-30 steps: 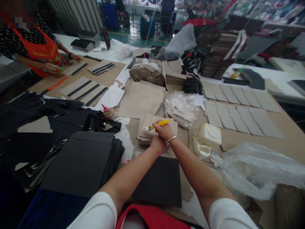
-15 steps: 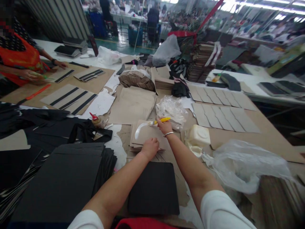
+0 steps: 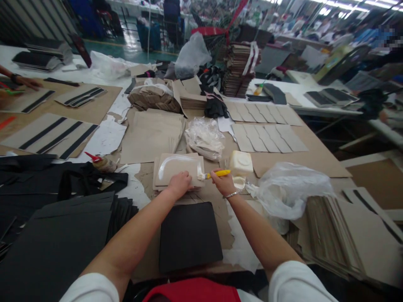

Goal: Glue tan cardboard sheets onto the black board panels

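My right hand grips a yellow-handled brush whose bristles rest at the right edge of a tan cardboard piece on top of a small stack. A white glue stripe curves along that piece's left and top edges. My left hand presses down on the near edge of the same stack, fingers curled. A white glue tub sits just right of the brush. A black board lies flat in front of me, below both hands.
Stacks of black sheets fill the left. A red-tipped glue bottle lies left of the stack. Clear plastic bags and grey board stacks sit right. Another person's hand works at far left.
The brush has swept from the piece's left side across the top to its right edge, leaving a white glue stripe. My left hand moved down onto the stack's near edge.
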Motion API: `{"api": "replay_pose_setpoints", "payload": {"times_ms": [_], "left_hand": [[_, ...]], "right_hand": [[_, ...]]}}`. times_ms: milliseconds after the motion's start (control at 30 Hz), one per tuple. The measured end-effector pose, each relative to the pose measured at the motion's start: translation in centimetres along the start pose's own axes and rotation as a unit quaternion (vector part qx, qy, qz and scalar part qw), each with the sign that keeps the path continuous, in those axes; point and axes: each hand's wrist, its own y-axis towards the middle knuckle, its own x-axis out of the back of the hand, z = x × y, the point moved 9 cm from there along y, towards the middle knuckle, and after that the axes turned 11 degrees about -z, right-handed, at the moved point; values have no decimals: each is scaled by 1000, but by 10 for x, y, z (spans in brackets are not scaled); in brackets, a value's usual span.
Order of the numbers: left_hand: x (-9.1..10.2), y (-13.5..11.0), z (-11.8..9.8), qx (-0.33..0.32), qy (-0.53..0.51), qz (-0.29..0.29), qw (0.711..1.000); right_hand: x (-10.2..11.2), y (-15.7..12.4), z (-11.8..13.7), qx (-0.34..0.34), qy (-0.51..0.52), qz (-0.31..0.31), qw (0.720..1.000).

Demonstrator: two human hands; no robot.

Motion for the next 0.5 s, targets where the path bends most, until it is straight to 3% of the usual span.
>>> {"api": "replay_pose_setpoints", "payload": {"times_ms": [100, 200, 300, 400, 500], "left_hand": [[5, -1, -5, -22, 19, -19, 999], [5, 5, -6, -32, 25, 16, 999], [1, 13, -4, -51, 25, 58, 997], [0, 18, 0, -67, 22, 73, 995], [-1, 13, 0, -82, 3, 72, 994]], "right_hand": [[15, -26, -8, -64, 34, 9, 997], [39, -28, -11, -112, 102, -54, 987], [53, -23, -6, -104, 163, -96, 976], [48, -26, -2, -80, 182, -85, 976], [26, -38, -7, -61, 175, -52, 981]]}}
